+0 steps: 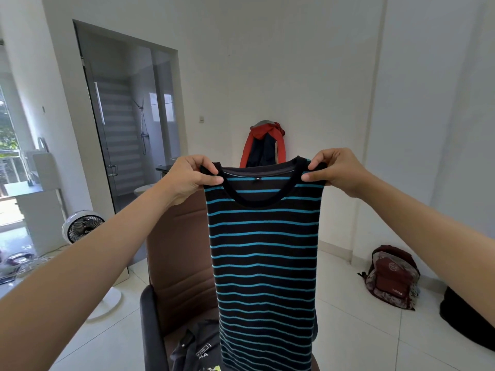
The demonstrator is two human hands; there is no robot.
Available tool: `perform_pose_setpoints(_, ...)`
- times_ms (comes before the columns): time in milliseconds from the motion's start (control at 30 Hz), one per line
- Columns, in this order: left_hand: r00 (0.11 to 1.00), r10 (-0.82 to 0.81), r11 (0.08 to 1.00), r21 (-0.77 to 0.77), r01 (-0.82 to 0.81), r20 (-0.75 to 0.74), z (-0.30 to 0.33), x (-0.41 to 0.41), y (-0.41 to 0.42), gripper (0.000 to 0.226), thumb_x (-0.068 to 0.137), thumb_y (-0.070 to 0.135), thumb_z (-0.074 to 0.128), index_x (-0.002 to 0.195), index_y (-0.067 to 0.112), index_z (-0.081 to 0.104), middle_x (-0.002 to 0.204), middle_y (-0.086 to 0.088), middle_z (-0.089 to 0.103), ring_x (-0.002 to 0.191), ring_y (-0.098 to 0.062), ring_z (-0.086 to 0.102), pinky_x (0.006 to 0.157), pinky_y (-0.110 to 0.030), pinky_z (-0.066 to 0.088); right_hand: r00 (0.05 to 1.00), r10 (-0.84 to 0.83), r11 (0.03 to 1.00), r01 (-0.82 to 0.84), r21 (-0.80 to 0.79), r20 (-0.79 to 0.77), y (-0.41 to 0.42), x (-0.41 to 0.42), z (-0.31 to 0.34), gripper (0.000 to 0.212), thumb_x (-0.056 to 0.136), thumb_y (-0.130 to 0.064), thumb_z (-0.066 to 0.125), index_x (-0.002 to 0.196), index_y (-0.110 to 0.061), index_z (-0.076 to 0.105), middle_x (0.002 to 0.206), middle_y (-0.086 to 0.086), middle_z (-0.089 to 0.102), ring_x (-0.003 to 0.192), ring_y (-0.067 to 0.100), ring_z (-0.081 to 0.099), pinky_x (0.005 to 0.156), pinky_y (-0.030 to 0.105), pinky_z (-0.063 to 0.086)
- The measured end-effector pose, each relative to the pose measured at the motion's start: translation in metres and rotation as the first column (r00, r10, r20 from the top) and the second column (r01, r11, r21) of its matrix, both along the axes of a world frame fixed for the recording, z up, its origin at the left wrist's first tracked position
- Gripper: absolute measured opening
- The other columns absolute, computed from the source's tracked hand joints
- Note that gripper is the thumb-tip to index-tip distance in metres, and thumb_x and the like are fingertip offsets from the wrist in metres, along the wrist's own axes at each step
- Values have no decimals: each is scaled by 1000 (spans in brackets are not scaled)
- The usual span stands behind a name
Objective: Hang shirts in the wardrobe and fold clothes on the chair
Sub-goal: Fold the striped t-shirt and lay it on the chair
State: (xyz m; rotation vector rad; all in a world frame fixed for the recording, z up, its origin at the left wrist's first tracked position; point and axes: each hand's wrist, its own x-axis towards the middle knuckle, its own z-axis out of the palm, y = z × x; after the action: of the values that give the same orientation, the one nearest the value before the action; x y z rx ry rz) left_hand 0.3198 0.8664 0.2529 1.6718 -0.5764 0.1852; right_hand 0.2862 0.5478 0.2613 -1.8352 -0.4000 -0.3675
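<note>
1. Left hand (187, 178) is pinching the striped shirt (263, 253) at its shoulder, grip clamped on the fabric, centre-left of frame.
2. Right hand (336, 171) is pinching the other shoulder, grip clamped likewise, centre-right.
3. Shirt is hanging full length at centre frame, in front of the brown chair (179, 253).
4. Dark garment (195, 349) is lying on the chair seat, bottom centre.
5. Backpack (392, 277) is sitting on the floor, lower right.
</note>
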Motion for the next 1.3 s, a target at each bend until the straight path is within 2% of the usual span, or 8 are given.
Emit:
perform_pose_setpoints(267,988,-101,990,-113,87,-117,-10,14,16,23,66,-10,68,67,8,55,71,-5,67,72,-20,69,62,-26,57,996,76,994,-79,71,39,22,14,-4,26,71,10,74,66,-5,53,57,-5,65,63,11,68,57,20,54)
perform_pose_setpoints(433,970,-156,982,79,173,-186,-4,23,36,42,36,16,94,72,9,72,81,-12,71,79,-25,70,67,-27,57,994,104,995,-104,-6,18,32,26,-3,24,69,10,74,66,-4,55,60,-2,65,64,12,68,57,20,54)
perform_pose_setpoints(667,953,-91,910,364,197,-289,11,24,51,55,23,29,96,68,11,70,77,-8,71,79,-23,71,64,-28,57,982,161,978,-172,-117,-100,48,38,-2,31,72,12,72,63,-6,48,59,2,58,60,13,62,53,22,51)
perform_pose_setpoints(833,945,-94,913,352,208,-314,15,22,59,47,28,19,95,63,11,65,73,-8,70,77,-24,70,61,-29,57,982,153,975,-168,-145,-108,54,42,-2,33,73,11,72,62,-8,48,56,-1,58,58,12,61,52,22,51)
perform_pose_setpoints(933,957,-57,913,373,165,-284,15,22,60,27,50,2,84,64,9,62,73,-9,69,79,-26,69,61,-29,58,986,137,965,-155,-211,-97,58,42,-2,30,72,8,75,63,-8,51,56,-2,61,58,12,63,52,22,51)
perform_pose_setpoints(1000,968,-35,904,406,137,-249,15,21,60,21,67,-11,73,66,8,64,73,-8,68,80,-26,68,67,-31,59,986,140,955,-159,-251,-95,60,41,-3,26,72,7,76,65,-8,55,57,-5,63,60,10,65,52,22,52)
perform_pose_setpoints(1133,981,-9,887,452,96,-192,17,17,60,26,74,-12,67,66,12,73,77,-10,70,84,-26,67,83,-36,55,984,156,940,-173,-293,-81,63,41,-7,13,72,4,76,76,-7,70,77,-1,71,82,18,69,67,30,58)
perform_pose_setpoints(1300,993,29,973,230,-2,-116,11,14,57,31,73,-16,64,62,12,75,73,-10,70,81,-24,66,77,-27,58,990,136,960,-143,-240,-46,62,40,-7,14,71,3,77,77,-8,73,79,0,73,83,20,69,74,35,59)
